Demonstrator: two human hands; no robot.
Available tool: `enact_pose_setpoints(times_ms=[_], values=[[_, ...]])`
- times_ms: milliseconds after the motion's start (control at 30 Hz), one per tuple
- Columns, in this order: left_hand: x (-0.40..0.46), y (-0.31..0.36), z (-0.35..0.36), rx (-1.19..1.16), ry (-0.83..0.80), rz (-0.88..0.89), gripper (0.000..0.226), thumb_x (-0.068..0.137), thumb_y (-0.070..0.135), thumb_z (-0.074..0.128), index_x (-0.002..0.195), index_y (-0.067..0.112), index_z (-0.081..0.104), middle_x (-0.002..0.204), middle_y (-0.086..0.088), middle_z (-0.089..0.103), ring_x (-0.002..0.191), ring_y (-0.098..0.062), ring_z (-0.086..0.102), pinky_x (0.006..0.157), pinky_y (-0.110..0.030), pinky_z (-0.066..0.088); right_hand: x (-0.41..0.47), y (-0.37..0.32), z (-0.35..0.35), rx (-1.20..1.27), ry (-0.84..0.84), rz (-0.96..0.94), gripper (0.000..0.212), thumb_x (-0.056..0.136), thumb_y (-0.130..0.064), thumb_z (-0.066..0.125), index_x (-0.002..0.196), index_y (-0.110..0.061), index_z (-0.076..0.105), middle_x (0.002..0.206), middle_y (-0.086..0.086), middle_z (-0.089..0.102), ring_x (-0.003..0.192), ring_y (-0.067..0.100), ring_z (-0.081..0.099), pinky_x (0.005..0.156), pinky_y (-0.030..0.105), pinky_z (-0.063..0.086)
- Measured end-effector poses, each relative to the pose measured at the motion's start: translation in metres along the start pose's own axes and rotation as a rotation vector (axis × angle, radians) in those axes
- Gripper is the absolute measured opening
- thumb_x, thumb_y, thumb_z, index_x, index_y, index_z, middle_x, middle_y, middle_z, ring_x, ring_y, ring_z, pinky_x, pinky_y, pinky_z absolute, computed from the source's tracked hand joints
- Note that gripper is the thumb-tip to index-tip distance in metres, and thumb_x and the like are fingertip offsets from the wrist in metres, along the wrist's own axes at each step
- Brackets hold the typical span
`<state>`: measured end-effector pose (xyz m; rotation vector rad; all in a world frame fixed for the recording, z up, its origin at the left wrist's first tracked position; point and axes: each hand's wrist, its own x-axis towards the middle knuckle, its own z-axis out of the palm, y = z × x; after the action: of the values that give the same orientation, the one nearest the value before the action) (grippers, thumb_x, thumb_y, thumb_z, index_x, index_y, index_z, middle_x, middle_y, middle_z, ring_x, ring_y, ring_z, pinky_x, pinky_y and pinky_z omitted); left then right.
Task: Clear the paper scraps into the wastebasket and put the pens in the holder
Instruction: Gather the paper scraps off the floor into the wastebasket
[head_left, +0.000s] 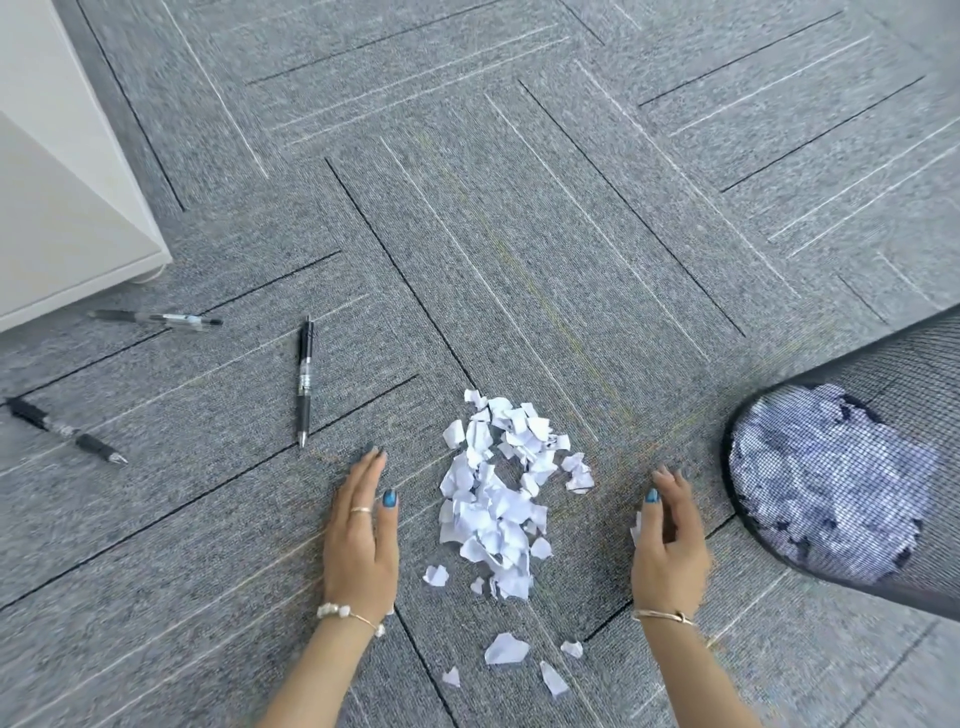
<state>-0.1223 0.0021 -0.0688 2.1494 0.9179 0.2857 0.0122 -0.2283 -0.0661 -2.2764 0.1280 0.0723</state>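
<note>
A heap of torn white paper scraps (501, 493) lies on the grey carpet in the lower middle of the head view. A few loose scraps (506, 649) lie nearer to me. My left hand (363, 535) stands on edge left of the heap, fingers straight, holding nothing. My right hand (670, 545) stands on edge right of the heap, with a small scrap against its palm side. A black mesh wastebasket (914, 384) at the right holds paper (831, 483). Three black pens lie at the left: one (305, 382) nearly upright in the frame, one (156, 318) by the cabinet, one (65, 430) at the left edge.
A white cabinet (57, 171) on a small foot fills the upper left corner. The carpet (519, 182) stretches away beyond the heap. No pen holder is in view.
</note>
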Motion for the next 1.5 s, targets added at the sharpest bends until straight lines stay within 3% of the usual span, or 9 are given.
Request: enact_pose_setpoints(times_ms=[267, 533, 633, 867, 967, 1067, 1167, 1300, 1500], values=[[0.015, 0.030, 0.020, -0.120, -0.182, 0.164, 0.057, 0.087, 0.057, 0.011, 0.132, 0.029, 0.031, 0.142, 0.009, 0.031, 0.131, -0.006, 0.031, 0.105, -0.027, 0.029, -0.024, -0.028, 0.027, 0.039, -0.172, -0.119, 0.033, 0.086, -0.047, 0.031, 0.115, -0.042, 0.046, 0.134, -0.017, 0.042, 0.123, 0.012, 0.043, 0.095, 0.054, 0.041], [0.025, 0.070, 0.039, -0.331, -0.275, 0.310, 0.062, 0.086, 0.062, 0.015, 0.127, 0.025, 0.041, 0.137, 0.003, 0.045, 0.123, -0.001, 0.043, 0.099, -0.015, 0.038, -0.037, -0.062, 0.043, 0.270, -0.350, -0.186, 0.045, 0.083, -0.043, 0.031, 0.122, -0.026, 0.046, 0.116, -0.033, 0.049, 0.103, -0.010, 0.052, 0.085, 0.015, 0.044], [0.024, 0.067, 0.034, -0.127, -0.173, 0.455, 0.069, 0.081, 0.069, 0.021, 0.130, 0.023, 0.037, 0.141, 0.001, 0.039, 0.132, -0.011, 0.032, 0.111, -0.031, 0.023, -0.010, -0.070, 0.034, 0.397, -0.239, -0.154, 0.038, 0.084, -0.035, 0.034, 0.118, -0.024, 0.047, 0.123, -0.018, 0.051, 0.113, -0.004, 0.049, 0.092, 0.014, 0.041], [-0.001, 0.062, 0.059, 0.536, -0.527, 0.526, 0.094, 0.062, 0.083, 0.031, 0.138, 0.042, -0.008, 0.147, 0.001, -0.026, 0.134, -0.026, -0.027, 0.103, -0.057, -0.017, 0.020, -0.073, 0.024, 0.382, -0.183, -0.131, 0.034, 0.089, -0.024, 0.035, 0.121, -0.020, 0.046, 0.127, -0.001, 0.055, 0.115, 0.005, 0.052, 0.095, 0.022, 0.044], [0.003, 0.060, 0.063, 0.505, -0.452, 0.505, 0.065, 0.074, 0.069, 0.037, 0.124, 0.029, 0.048, 0.146, -0.004, 0.028, 0.137, -0.028, 0.011, 0.108, -0.055, 0.016, 0.011, -0.067, 0.023, 0.355, -0.247, -0.129, 0.036, 0.086, -0.034, 0.038, 0.121, -0.025, 0.045, 0.127, -0.005, 0.054, 0.115, 0.002, 0.051, 0.095, 0.021, 0.045], [0.005, 0.054, 0.065, 0.366, -0.400, 0.548, 0.049, 0.056, 0.034, 0.079, 0.100, 0.017, 0.065, 0.112, -0.001, 0.061, 0.115, -0.017, 0.034, 0.091, -0.038, 0.050, 0.003, -0.061, 0.023, 0.324, -0.257, -0.107, 0.041, 0.082, -0.042, 0.039, 0.120, -0.027, 0.046, 0.127, -0.007, 0.054, 0.115, 0.001, 0.051, 0.095, 0.024, 0.044], [0.006, 0.053, 0.061, 0.222, -0.369, 0.525, 0.059, 0.040, 0.009, 0.086, 0.096, 0.012, 0.065, 0.097, -0.003, 0.064, 0.100, -0.021, 0.050, 0.081, -0.029, 0.054, -0.002, -0.058, 0.022, 0.278, -0.260, -0.086, 0.039, 0.082, -0.041, 0.040, 0.119, -0.031, 0.046, 0.127, -0.007, 0.055, 0.113, 0.001, 0.052, 0.093, 0.028, 0.046], [0.016, 0.062, 0.056, -0.008, -0.306, 0.308, 0.032, 0.067, 0.003, 0.072, 0.097, 0.008, 0.062, 0.096, -0.004, 0.056, 0.092, -0.016, 0.050, 0.081, -0.023, 0.046, 0.000, -0.054, 0.024, 0.141, -0.313, -0.128, 0.038, 0.087, -0.040, 0.043, 0.124, -0.035, 0.042, 0.130, -0.013, 0.048, 0.104, -0.012, 0.049, 0.093, 0.034, 0.046], [0.036, 0.072, 0.029, -0.247, -0.132, 0.100, 0.009, 0.079, 0.013, 0.062, 0.086, 0.012, 0.059, 0.082, 0.013, 0.047, 0.064, -0.007, 0.050, 0.051, -0.012, 0.045, 0.025, -0.065, 0.053, -0.242, -0.426, -0.334, 0.069, 0.077, -0.067, 0.024, 0.138, -0.035, 0.018, 0.150, -0.010, 0.012, 0.138, 0.009, 0.007, 0.112, 0.044, 0.004]])
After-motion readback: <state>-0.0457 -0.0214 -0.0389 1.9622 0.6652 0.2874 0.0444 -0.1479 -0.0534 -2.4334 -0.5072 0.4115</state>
